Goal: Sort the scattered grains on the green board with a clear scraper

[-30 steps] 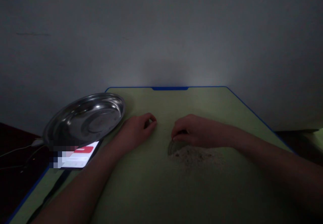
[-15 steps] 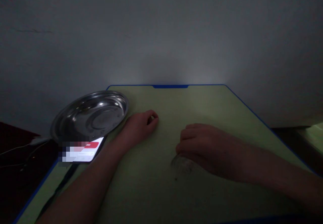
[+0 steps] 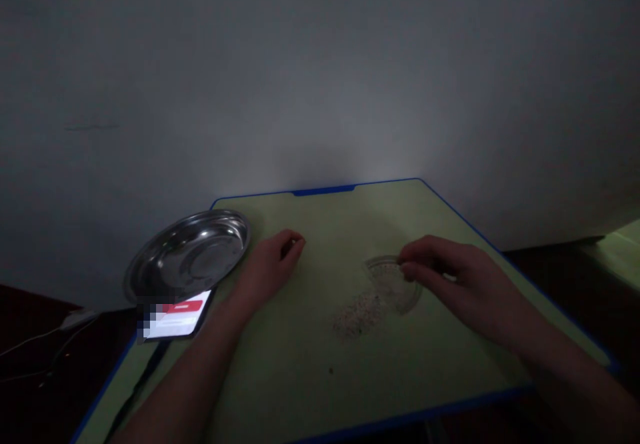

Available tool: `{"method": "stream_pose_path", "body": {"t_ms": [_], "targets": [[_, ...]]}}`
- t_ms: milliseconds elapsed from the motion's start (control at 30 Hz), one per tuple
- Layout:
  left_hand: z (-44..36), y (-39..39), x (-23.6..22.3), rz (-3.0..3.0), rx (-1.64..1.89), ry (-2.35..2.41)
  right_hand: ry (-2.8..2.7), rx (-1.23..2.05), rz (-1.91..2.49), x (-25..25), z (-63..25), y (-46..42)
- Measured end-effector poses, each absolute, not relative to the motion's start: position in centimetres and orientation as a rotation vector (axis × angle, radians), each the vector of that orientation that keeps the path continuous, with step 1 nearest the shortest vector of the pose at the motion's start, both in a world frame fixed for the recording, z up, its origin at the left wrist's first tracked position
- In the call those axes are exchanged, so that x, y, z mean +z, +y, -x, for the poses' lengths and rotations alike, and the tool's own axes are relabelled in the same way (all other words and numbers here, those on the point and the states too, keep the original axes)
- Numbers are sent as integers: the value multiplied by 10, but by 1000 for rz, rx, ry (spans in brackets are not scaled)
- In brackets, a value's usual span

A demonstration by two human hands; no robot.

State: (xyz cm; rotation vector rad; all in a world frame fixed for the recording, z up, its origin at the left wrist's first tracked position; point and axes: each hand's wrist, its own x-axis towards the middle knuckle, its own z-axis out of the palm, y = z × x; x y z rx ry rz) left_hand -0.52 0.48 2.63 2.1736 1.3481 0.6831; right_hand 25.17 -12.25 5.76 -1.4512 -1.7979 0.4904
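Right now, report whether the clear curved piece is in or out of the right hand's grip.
In: the right hand pinches the clear curved piece by its rim, next to the grainy pile on the table.

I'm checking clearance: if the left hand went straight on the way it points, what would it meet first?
Probably the wall: the left hand points forward and right, and its line looks free over the green table to the far side. Depth is hard to judge here.
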Motion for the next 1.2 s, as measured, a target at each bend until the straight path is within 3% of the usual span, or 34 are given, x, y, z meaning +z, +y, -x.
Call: {"method": "stream_pose_path", "body": {"t_ms": [167,333,500,667,833,1200], "targets": [[-23,-43,57,-1763,741,926,-1874,785,1103,73,-239,-108],[-32,-82,53,-1554,585,681,-1976,858,817,78,-228,-99],[-15,-102,54,-1435,724,904,-2109,638,798,83,-240,-90],[31,-120,51,-1486,839,1219,-2112,291,1133,43,-295,-48],[63,-136,34,-1521,800,1525,-2060,194,1287,2,-337,-27],[68,-150,39,-1607,828,1676,-2091,204,1420,-13,-349,-23]]}}
